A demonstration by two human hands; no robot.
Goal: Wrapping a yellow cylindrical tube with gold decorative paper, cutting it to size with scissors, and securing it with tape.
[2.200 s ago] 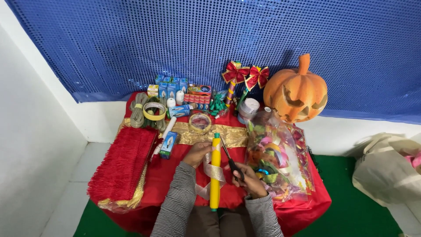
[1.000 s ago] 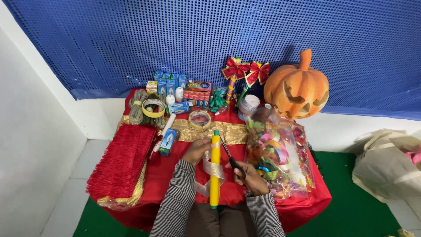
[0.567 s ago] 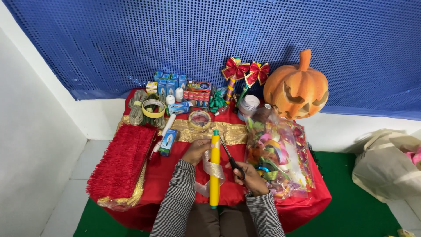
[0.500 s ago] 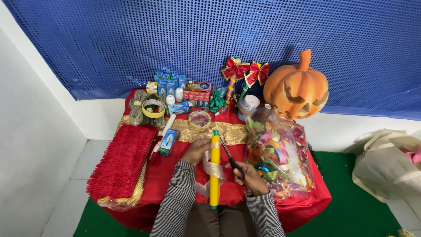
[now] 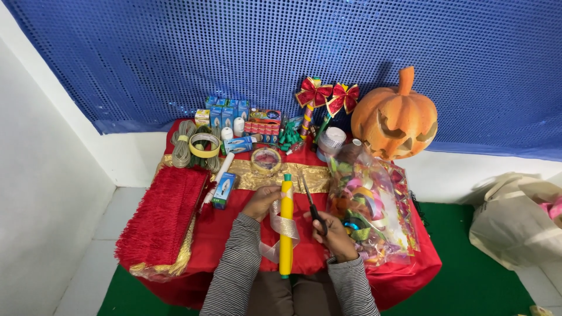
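Note:
A long yellow tube [image 5: 286,234] with a green tip lies upright in view on the red tablecloth [image 5: 222,225]. My left hand [image 5: 261,202] grips its upper part. A shiny pale ribbon [image 5: 280,230] is wound around the tube and trails down to the left. My right hand [image 5: 335,235] holds black-handled scissors [image 5: 312,205] just right of the tube, blades pointing up and away, apart from the ribbon.
A clear bag of coloured ribbons [image 5: 369,210] lies at the right. An orange carved pumpkin [image 5: 396,120] stands at the back right. Red fringe trim [image 5: 164,213] lies at the left. Small boxes [image 5: 225,114], tape rolls [image 5: 206,144] and red bows [image 5: 328,98] line the back.
The scissors have swung a little to the right, more upright, away from the tube. My left hand and the tube have stayed in place.

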